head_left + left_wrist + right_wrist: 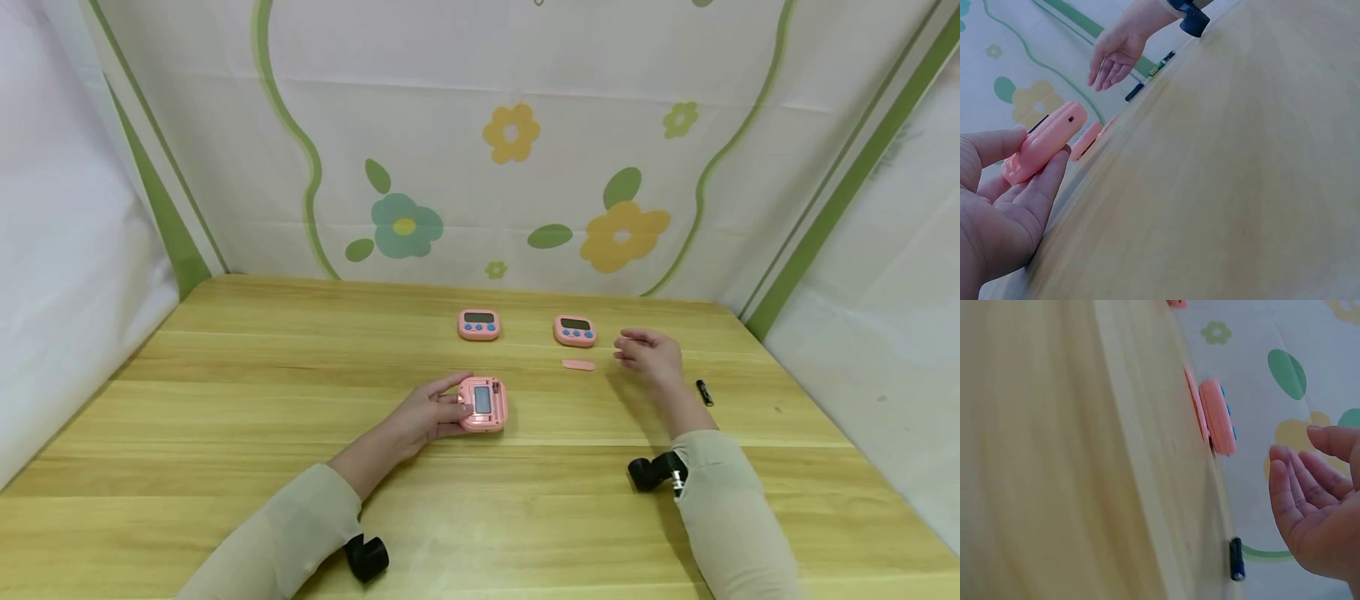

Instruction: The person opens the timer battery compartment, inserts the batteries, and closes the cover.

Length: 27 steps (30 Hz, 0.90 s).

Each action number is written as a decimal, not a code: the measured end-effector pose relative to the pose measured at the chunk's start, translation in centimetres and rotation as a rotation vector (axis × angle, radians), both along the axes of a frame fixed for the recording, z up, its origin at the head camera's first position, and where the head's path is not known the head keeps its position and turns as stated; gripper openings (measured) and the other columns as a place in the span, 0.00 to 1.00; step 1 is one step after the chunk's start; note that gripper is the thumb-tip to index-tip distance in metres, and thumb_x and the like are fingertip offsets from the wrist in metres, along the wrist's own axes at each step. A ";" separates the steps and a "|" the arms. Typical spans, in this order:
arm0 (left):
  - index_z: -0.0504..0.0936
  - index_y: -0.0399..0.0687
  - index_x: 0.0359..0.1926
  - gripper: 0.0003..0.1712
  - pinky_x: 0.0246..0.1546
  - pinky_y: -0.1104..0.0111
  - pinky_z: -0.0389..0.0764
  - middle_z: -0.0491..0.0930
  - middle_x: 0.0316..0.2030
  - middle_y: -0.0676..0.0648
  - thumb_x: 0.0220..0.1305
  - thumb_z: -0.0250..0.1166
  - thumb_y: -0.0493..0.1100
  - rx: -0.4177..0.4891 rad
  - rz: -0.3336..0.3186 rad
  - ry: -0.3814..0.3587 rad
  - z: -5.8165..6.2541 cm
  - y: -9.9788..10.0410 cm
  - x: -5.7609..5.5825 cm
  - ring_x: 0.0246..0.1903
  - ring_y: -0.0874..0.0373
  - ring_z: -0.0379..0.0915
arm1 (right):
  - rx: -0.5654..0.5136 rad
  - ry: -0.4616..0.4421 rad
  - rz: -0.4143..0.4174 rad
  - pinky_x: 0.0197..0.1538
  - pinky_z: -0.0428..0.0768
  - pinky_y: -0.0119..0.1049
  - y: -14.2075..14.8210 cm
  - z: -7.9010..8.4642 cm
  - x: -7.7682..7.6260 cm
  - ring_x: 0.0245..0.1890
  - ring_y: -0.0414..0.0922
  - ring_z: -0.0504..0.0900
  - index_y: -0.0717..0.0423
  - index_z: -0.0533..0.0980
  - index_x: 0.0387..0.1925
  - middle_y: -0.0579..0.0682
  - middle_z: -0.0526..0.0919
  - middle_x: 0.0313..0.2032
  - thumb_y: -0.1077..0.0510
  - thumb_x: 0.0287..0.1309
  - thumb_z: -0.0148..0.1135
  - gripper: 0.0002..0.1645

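Centre of the head view, pink timer: the held timer [492,423] has a grey rectangular panel facing up and a long slot along its right side.
Left hand: just left of centre, the left hand [420,419] pinches the held timer by its left edge, thumb on the upper face and fingers beneath.
Right hand: right of centre, the right hand [654,358] hangs above the surface [555,508], fingers loosely bent, thumb apart from them in the right wrist view.
Pink strip: a flat pink strip [578,365] lies left of the right hand, well apart from the held timer.
Timers behind: a middle timer [478,337] lies above the held timer in the frame; a right-hand timer [575,341] lies just above the strip. Both show dark screens and three blue buttons.
Dark cylinder: right of the right forearm, a small dark cylinder [705,392] lies on the surface.
Green cylinder: at upper middle of the left wrist view, a partly green cylinder [1159,66] lies beyond the dark one.
Backdrop: across the top, a white flowered cloth [450,108].
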State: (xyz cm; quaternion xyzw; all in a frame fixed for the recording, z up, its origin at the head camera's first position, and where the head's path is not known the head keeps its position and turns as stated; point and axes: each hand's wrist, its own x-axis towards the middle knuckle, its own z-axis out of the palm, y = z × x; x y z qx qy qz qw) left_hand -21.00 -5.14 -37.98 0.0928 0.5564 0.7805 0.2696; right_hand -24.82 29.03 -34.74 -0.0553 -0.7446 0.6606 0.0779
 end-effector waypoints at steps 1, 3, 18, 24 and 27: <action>0.54 0.42 0.63 0.36 0.40 0.61 0.74 0.68 0.49 0.32 0.53 0.57 0.28 0.001 0.001 -0.002 0.0 0.0 0.0 0.40 0.51 0.72 | 0.021 0.004 -0.005 0.41 0.76 0.38 0.3 0.2 0.1 0.31 0.42 0.79 0.69 0.67 0.49 0.47 0.77 0.31 0.62 0.52 0.57 0.23; 0.54 0.42 0.63 0.36 0.41 0.61 0.74 0.68 0.49 0.32 0.53 0.56 0.28 0.002 0.004 -0.006 0.1 0.0 0.0 0.40 0.51 0.72 | 0.016 0.019 0.006 0.40 0.76 0.36 1.6 0.0 -0.1 0.32 0.42 0.79 0.67 0.69 0.48 0.47 0.78 0.31 0.61 0.51 0.59 0.22; 0.54 0.42 0.63 0.37 0.40 0.61 0.74 0.68 0.49 0.32 0.53 0.56 0.28 -0.002 0.003 0.000 0.1 0.0 -0.2 0.39 0.51 0.72 | -0.120 0.036 0.039 0.37 0.77 0.32 14.5 -4.1 -1.6 0.34 0.44 0.79 0.63 0.66 0.54 0.47 0.80 0.36 0.56 0.49 0.61 0.30; 0.54 0.42 0.63 0.36 0.40 0.61 0.74 0.68 0.48 0.33 0.54 0.57 0.28 -0.001 -0.003 0.002 0.0 0.0 -0.3 0.39 0.51 0.72 | -0.146 0.018 0.095 0.39 0.76 0.31 13.0 -1.3 2.2 0.34 0.43 0.78 0.51 0.76 0.40 0.46 0.80 0.34 0.58 0.50 0.60 0.12; 0.55 0.42 0.63 0.36 0.40 0.61 0.74 0.68 0.48 0.33 0.54 0.57 0.29 -0.002 -0.006 0.004 -0.1 -0.1 -0.3 0.39 0.51 0.73 | -0.193 0.023 0.112 0.38 0.77 0.31 12.1 -0.1 3.8 0.33 0.42 0.78 0.51 0.77 0.35 0.46 0.80 0.32 0.62 0.53 0.57 0.07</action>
